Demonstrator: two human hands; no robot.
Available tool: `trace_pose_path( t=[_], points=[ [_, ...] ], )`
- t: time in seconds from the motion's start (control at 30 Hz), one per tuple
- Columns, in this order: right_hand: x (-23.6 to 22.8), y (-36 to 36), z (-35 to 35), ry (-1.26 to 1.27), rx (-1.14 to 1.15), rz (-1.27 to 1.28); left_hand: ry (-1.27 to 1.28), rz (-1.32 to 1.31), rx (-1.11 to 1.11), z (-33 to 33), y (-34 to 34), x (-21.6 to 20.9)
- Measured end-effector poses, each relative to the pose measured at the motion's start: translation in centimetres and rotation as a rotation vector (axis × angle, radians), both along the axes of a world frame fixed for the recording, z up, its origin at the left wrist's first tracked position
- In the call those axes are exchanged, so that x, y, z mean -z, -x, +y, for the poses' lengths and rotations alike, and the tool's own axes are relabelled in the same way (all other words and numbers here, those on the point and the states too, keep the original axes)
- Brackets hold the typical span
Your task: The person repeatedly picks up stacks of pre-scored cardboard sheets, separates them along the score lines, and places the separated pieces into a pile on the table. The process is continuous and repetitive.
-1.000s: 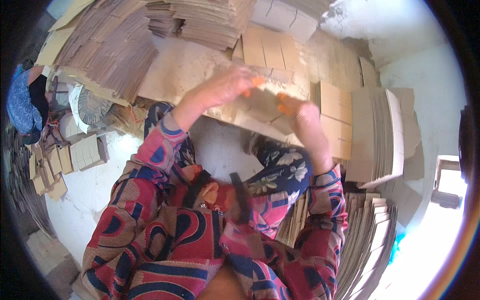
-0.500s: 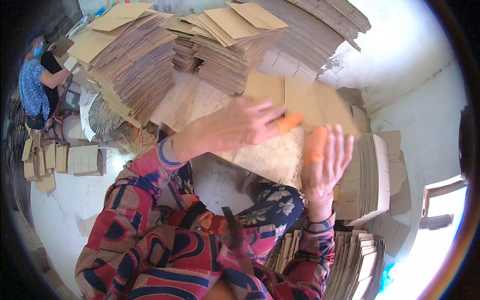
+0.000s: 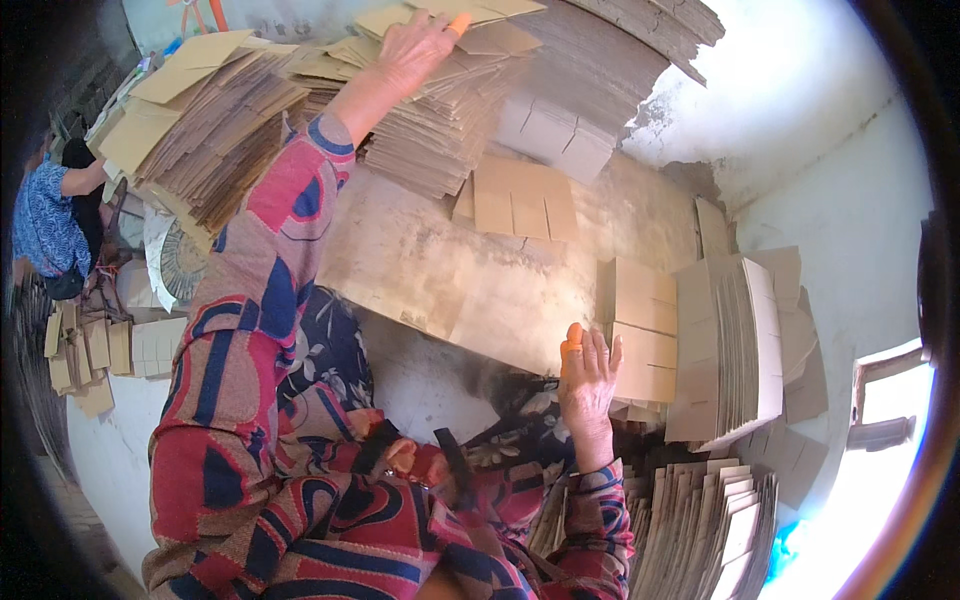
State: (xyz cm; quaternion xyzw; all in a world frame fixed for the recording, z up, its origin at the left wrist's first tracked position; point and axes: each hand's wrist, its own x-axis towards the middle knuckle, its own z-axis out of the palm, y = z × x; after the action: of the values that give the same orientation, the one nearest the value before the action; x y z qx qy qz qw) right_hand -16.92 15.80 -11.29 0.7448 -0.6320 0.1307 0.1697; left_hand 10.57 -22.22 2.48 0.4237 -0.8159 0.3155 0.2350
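Observation:
My left hand reaches forward onto the top sheets of a cardboard stack at the back of the board. Its fingers lie apart over the sheets, and an orange cover wraps the thumb. My right hand rests at the near right with fingers stretched and nothing gripped. It also wears orange on its thumb side and is close to slotted cardboard pieces standing at the board's right end. A flat slotted cardboard piece lies on the worn board, in front of the stack.
Another tall cardboard stack rises at the left. Upright bundles of slotted cardboard stand at the right and lower right. A co-worker in a blue patterned top sits at far left, near small cardboard pieces.
My left hand has moved from the board up to the far stack. My right hand has drawn back toward me. The cardboard sheet between them is now among the pieces at right.

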Motion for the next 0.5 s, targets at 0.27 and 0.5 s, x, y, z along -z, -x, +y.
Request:
trace_pose_path(
  t=[0.27,0.5],
  points=[
    [2.5,4.0,0.5,0.034,0.134,-0.114,-0.100,0.095,-0.043,3.5,0.5,1.6],
    [4.9,9.3,-1.4,-0.007,0.350,-0.141,0.231,0.239,0.432,8.6,3.0,4.5]
  ],
)
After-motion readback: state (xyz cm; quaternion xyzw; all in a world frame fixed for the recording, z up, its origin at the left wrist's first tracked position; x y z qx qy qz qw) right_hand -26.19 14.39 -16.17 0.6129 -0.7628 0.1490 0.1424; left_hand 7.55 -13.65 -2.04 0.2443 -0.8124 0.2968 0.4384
